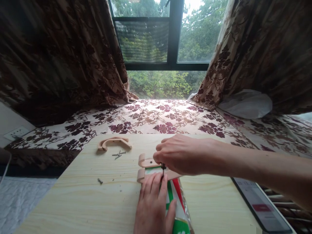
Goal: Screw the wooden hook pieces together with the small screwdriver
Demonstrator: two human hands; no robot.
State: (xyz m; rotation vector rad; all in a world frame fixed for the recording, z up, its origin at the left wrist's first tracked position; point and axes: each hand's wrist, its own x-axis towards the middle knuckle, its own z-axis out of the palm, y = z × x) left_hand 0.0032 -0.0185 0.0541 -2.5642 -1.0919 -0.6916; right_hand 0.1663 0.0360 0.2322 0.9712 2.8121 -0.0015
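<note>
My right hand (173, 154) is closed round a dark-handled screwdriver (163, 166), its thin shaft pointing down between my left fingers. My left hand (154, 201) lies flat with its fingers stretched over a light wooden hook (140, 175), the thumb apart on a green, white and red packet (176, 195) under the wood. What the screwdriver tip touches is hidden by the fingers. Just behind sits a second wooden hook (141, 160) with a dark screw (151, 162) in it, partly covered by my right hand.
Two curved wooden pieces (114, 142) lie at the back left of the pale table (80, 195). Several screws (119, 154) are near them, and another screw (100, 181) lies closer. A tablet-like device (262, 206) is at the right edge. A floral-covered ledge (161, 113) lies beyond.
</note>
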